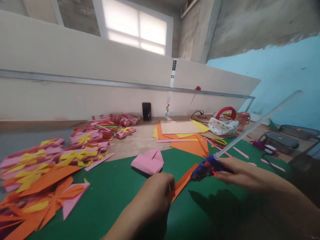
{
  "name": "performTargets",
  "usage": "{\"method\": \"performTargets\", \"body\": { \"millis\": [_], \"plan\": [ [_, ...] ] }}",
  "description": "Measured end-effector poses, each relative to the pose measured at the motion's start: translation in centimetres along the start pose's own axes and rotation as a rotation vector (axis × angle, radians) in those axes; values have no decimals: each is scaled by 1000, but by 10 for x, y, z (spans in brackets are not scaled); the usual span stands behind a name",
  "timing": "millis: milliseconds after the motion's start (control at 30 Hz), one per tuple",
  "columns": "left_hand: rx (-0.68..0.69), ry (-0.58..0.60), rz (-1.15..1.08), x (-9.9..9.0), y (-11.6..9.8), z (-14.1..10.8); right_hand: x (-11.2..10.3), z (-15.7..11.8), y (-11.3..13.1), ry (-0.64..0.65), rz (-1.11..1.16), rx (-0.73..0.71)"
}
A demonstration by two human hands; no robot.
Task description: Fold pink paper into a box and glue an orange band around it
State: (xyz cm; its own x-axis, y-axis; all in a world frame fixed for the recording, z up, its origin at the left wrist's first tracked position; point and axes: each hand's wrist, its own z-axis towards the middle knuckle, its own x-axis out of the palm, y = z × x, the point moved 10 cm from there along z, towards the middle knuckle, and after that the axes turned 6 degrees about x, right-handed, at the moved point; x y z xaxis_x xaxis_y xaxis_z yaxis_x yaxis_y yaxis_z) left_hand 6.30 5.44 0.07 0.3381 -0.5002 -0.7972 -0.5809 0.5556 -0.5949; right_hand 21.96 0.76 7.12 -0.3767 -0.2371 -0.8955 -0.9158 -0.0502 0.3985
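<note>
My left hand [160,190] is closed on the lower end of a narrow orange paper strip [183,181] above the green mat [107,190]. My right hand [235,171] grips a blue glue gun [206,167], whose nozzle points down-left beside the strip. A small red light glows on the gun, and a long clear glue stick [260,121] sticks out of its back. Just beyond my left hand, a folded pink paper piece [148,161] lies on the mat.
Pink folded papers with yellow cutouts [77,155] and orange cutouts [56,196] pile up on the left. Behind are stacked sheets [178,127], a phone [146,111] and scissors [220,141]. A white patterned basket [223,126], cables and dark cases [280,141] stand right.
</note>
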Motion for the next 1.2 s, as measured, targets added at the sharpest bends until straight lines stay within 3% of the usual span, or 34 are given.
{"method": "performTargets", "body": {
  "millis": [100,233,333,533,733,1033,1200],
  "plan": [
    [92,-104,-7,-2,-2,5,7,-1,18,27,14,-14],
    [118,-124,-24,3,0,9,24,7,31,63,11,5],
    [141,-126,-41,5,-2,10,28,13,25,56,-26,49],
    [143,-123,-48,3,-3,11,12,12,2,-15,-67,62],
    [122,-90,-66,5,0,10,7,14,-16,16,-68,77],
    [109,-80,-47,4,-2,9,-3,21,-22,-22,-39,76],
    [113,-81,-63,3,-3,8,6,25,-15,52,-26,42]
  ]
}}
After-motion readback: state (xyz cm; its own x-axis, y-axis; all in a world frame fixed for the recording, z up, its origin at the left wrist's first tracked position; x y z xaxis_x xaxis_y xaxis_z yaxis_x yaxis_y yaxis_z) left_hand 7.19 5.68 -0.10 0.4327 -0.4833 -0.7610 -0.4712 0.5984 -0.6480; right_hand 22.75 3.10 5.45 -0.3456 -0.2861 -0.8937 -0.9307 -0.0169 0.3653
